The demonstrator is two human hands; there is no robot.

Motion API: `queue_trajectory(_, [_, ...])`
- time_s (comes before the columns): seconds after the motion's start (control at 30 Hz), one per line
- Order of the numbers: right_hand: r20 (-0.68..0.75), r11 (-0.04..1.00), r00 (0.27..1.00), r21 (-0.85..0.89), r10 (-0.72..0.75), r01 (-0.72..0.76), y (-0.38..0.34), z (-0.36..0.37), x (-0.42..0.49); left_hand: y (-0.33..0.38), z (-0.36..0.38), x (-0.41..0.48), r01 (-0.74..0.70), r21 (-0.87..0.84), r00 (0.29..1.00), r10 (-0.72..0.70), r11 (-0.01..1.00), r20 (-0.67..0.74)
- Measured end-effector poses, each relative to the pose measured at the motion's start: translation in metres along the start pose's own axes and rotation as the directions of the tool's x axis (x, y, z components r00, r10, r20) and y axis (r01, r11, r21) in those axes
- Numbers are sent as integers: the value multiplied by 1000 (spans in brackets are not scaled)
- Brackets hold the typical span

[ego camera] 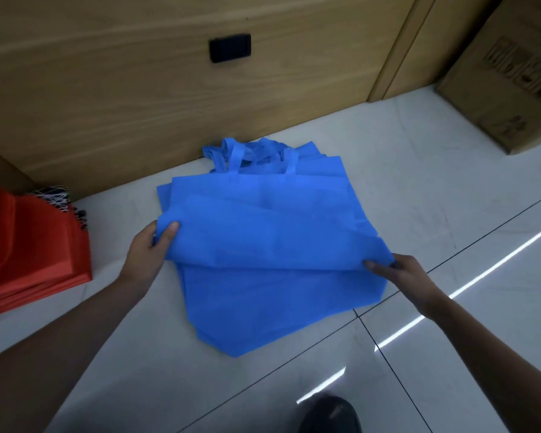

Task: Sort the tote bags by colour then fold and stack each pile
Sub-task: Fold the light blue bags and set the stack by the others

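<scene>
Left edge across the red bag stack, right edge across the cardboard box.

Indoor back room or stockroom, seen from above; whether it belongs to a shop or an office cannot be told. A glossy pale tiled floor with dark grout lines fills the lower and right parts of the frame and mirrors strips of ceiling light. Across the top runs a wood-grain panelled wall with a small black rectangular plate at upper centre. At upper right stands a brown cardboard carton printed with handling symbols. Goods lie in bulk on the floor — a pile of blue tote bags at centre, a stack of red tote bags at the left edge.
</scene>
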State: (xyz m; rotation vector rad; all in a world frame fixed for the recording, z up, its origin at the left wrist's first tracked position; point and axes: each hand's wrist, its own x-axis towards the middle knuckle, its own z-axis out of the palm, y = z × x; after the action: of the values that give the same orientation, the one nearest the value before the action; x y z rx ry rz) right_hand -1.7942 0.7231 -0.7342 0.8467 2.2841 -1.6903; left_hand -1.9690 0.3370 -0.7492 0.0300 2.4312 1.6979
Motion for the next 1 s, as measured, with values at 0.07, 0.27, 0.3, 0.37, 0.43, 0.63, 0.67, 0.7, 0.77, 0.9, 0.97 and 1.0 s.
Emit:
queue_trajectory(0.07, [-127,992,991,124,40,-24,1,8,12,-3,-2,2,71,-54,997,-72,996,-14])
queue_trajectory(0.27, [-410,999,912,-43,-19,2,2,25,43,-23,3,6,157,78,985,-161,985,52])
queue_trajectory(0.3, [-426,997,904,-73,-36,5,2,25,47,-26,4,6,173,87,984,-176,981,39])
queue_trajectory(0.37, [-466,995,883,-102,-53,5,-2,28,57,-27,7,7,206,79,978,-207,975,11])
queue_trajectory(0.43, [-500,981,864,-191,-67,-34,-6,34,69,-29,9,6,219,102,976,-217,970,-25])
queue_trajectory(0.63, [-450,760,892,-564,46,-324,-17,55,91,-38,9,-3,282,443,955,-204,851,-217])
queue_trajectory(0.67, [-464,720,883,-591,66,-364,-18,59,91,-37,13,-5,263,557,957,-139,788,-255])
queue_trajectory(0.7, [-494,683,868,-622,38,-384,-18,64,90,-36,19,-7,211,662,963,-36,719,-267])
queue_trajectory(0.77, [-529,616,815,-729,-234,-297,-16,74,90,-27,35,-8,10,792,963,206,611,-171])
queue_trajectory(0.9, [-119,379,706,-898,-698,224,-25,125,88,-10,84,3,-346,811,907,389,472,160])
queue_trajectory(0.97, [91,301,761,-883,-643,360,-22,156,83,-15,103,8,-339,834,924,321,436,208])
queue_trajectory(1.0, [143,289,790,-879,-597,378,-16,165,84,-21,107,8,-293,858,946,260,422,195])
